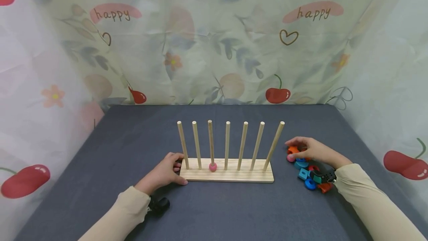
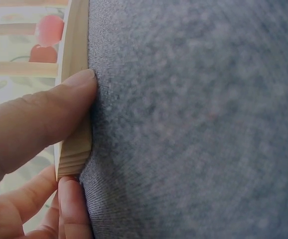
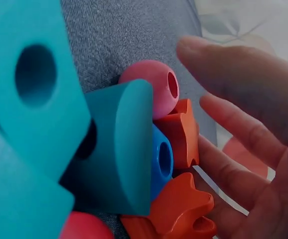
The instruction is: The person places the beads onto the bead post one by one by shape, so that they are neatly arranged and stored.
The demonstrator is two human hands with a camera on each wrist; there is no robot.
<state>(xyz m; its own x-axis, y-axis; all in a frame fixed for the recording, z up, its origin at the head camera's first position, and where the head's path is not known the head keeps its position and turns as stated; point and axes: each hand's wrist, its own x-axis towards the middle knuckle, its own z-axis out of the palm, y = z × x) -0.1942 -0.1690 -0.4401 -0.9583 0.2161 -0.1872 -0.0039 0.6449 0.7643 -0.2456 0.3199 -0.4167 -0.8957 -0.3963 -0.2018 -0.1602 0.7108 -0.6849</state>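
A wooden peg stand (image 1: 227, 175) with a row of several upright pegs sits on the dark cloth. One pink bead (image 1: 213, 167) is at the foot of the third peg from the left. My left hand (image 1: 164, 174) holds the stand's left end, the thumb along its front side and the fingers round the end. To the right, my right hand (image 1: 315, 151) reaches over a pile of coloured beads with thumb and fingers spread apart. In the right wrist view, a loose pink bead (image 3: 151, 84) lies below the thumb, and orange star-shaped beads (image 3: 176, 204) lie by the fingers.
Lower in the pile are a light-blue square bead (image 1: 303, 174), a blue ring (image 1: 310, 184) and an orange piece (image 1: 325, 188), close under the right wrist. A printed curtain (image 1: 207, 47) hangs behind the table and along both sides.
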